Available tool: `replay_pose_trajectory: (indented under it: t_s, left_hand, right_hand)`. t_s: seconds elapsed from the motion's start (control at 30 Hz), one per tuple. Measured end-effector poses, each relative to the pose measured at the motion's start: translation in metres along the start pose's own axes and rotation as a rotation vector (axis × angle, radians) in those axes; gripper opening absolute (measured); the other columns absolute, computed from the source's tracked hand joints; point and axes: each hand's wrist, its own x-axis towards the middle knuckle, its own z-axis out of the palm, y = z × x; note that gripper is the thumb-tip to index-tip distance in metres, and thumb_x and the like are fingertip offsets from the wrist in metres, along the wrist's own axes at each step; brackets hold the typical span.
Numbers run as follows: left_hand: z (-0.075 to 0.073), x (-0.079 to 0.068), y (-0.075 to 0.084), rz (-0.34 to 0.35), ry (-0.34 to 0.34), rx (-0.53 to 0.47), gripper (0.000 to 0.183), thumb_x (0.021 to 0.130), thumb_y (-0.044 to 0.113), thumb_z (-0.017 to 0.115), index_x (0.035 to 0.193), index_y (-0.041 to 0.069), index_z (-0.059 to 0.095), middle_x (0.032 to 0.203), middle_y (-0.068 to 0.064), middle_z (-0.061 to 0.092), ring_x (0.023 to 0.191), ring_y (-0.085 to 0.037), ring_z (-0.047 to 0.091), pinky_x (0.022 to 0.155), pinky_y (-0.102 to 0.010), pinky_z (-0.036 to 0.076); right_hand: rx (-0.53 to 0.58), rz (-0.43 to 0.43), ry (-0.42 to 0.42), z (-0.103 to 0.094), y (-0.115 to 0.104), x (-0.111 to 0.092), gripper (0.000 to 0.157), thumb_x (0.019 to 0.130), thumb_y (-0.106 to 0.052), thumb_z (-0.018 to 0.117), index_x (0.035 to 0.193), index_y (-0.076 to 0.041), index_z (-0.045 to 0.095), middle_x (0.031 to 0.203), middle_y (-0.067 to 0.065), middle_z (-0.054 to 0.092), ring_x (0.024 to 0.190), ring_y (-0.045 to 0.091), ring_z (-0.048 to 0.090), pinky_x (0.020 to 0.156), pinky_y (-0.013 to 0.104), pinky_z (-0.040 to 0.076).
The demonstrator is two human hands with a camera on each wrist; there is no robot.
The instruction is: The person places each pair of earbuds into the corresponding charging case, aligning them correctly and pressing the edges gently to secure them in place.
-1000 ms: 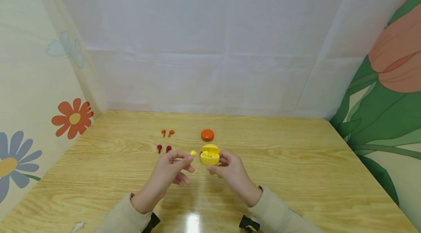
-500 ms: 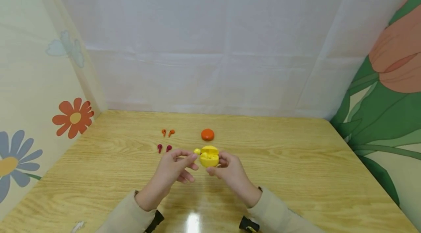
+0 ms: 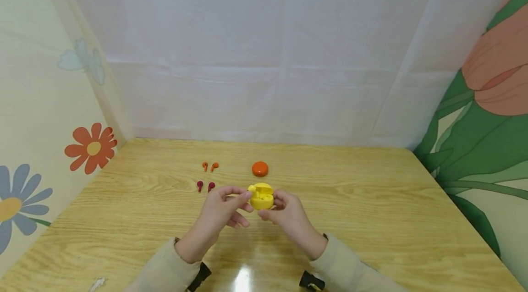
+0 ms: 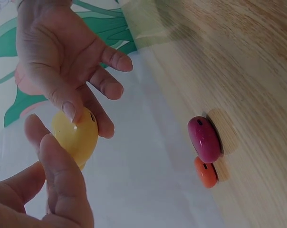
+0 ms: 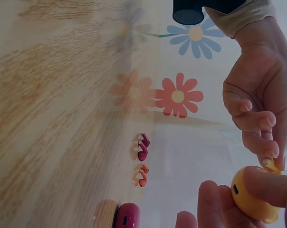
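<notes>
A round yellow earbud case [image 3: 262, 204], lid raised, is held above the table by my right hand [image 3: 292, 217], its thumb and fingers on either side. My left hand [image 3: 220, 212] pinches a yellow earbud [image 3: 251, 188] between thumb and index finger. That earbud overlaps the left side of the open case in the head view. From the right wrist, the earbud [image 5: 272, 165] shows at the left fingertips, right beside the case [image 5: 250, 197]. In the left wrist view the closed back of the case [image 4: 81, 137] faces the camera, and the earbud is hidden.
An orange case [image 3: 260, 168] stands closed on the wooden table [image 3: 350, 200]. A magenta case [image 4: 204, 139], also closed, is hidden in the head view. Left of them lie two orange earbuds [image 3: 215, 166] and two magenta earbuds [image 3: 200, 185]. A white sheet [image 3: 264, 53] hangs behind.
My left hand has moved right, bringing the yellow earbud from a gap away up to the case. The right hand and case have shifted only slightly.
</notes>
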Motion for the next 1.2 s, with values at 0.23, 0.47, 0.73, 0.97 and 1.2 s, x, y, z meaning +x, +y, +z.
replay_pose_trajectory:
  t_s: [0.23, 0.47, 0.73, 0.97, 1.2]
  left_hand:
    - [0.005, 0.001, 0.002, 0.006, 0.002, -0.020, 0.031, 0.095, 0.021, 0.065, 0.113, -0.005, 0.062, 0.074, -0.007, 0.070, 0.047, -0.013, 0.062, 0.047, -0.021, 0.047]
    - [0.011, 0.002, 0.001, 0.024, 0.010, -0.033, 0.031, 0.095, 0.019, 0.066, 0.113, -0.006, 0.063, 0.071, -0.008, 0.069, 0.045, -0.012, 0.060, 0.046, -0.021, 0.046]
    - [0.021, 0.003, 0.000, 0.065, 0.008, -0.022, 0.029, 0.094, 0.018, 0.067, 0.109, -0.006, 0.064, 0.066, -0.010, 0.069, 0.044, -0.010, 0.060, 0.045, -0.020, 0.045]
    - [0.026, 0.005, -0.002, 0.103, 0.030, 0.005, 0.023, 0.091, 0.015, 0.070, 0.101, -0.006, 0.067, 0.062, -0.011, 0.068, 0.042, -0.009, 0.058, 0.043, -0.019, 0.044]
    - [0.026, 0.002, -0.001, 0.156, 0.040, 0.111, 0.018, 0.090, 0.012, 0.071, 0.095, -0.005, 0.067, 0.061, -0.010, 0.066, 0.043, -0.012, 0.058, 0.043, -0.021, 0.046]
  right_hand:
    - [0.001, -0.015, -0.004, 0.001, -0.001, 0.000, 0.031, 0.081, 0.002, 0.074, 0.107, 0.011, 0.061, 0.097, 0.019, 0.071, 0.073, 0.018, 0.064, 0.065, 0.031, 0.052]
    - [0.024, -0.033, -0.012, 0.001, 0.001, 0.000, 0.030, 0.081, 0.004, 0.073, 0.107, 0.013, 0.060, 0.098, 0.020, 0.070, 0.074, 0.017, 0.064, 0.069, 0.029, 0.055]
    - [0.031, -0.035, -0.021, 0.002, 0.001, 0.002, 0.029, 0.084, -0.001, 0.074, 0.106, 0.013, 0.061, 0.098, 0.020, 0.070, 0.072, 0.015, 0.062, 0.069, 0.027, 0.055]
    - [-0.011, -0.030, -0.014, 0.003, 0.000, 0.001, 0.030, 0.083, -0.001, 0.075, 0.108, 0.011, 0.063, 0.101, 0.021, 0.070, 0.077, 0.019, 0.064, 0.071, 0.032, 0.055]
    - [0.007, -0.064, -0.035, 0.002, 0.002, 0.001, 0.033, 0.081, 0.008, 0.070, 0.111, 0.015, 0.060, 0.103, 0.024, 0.069, 0.082, 0.023, 0.065, 0.072, 0.032, 0.055]
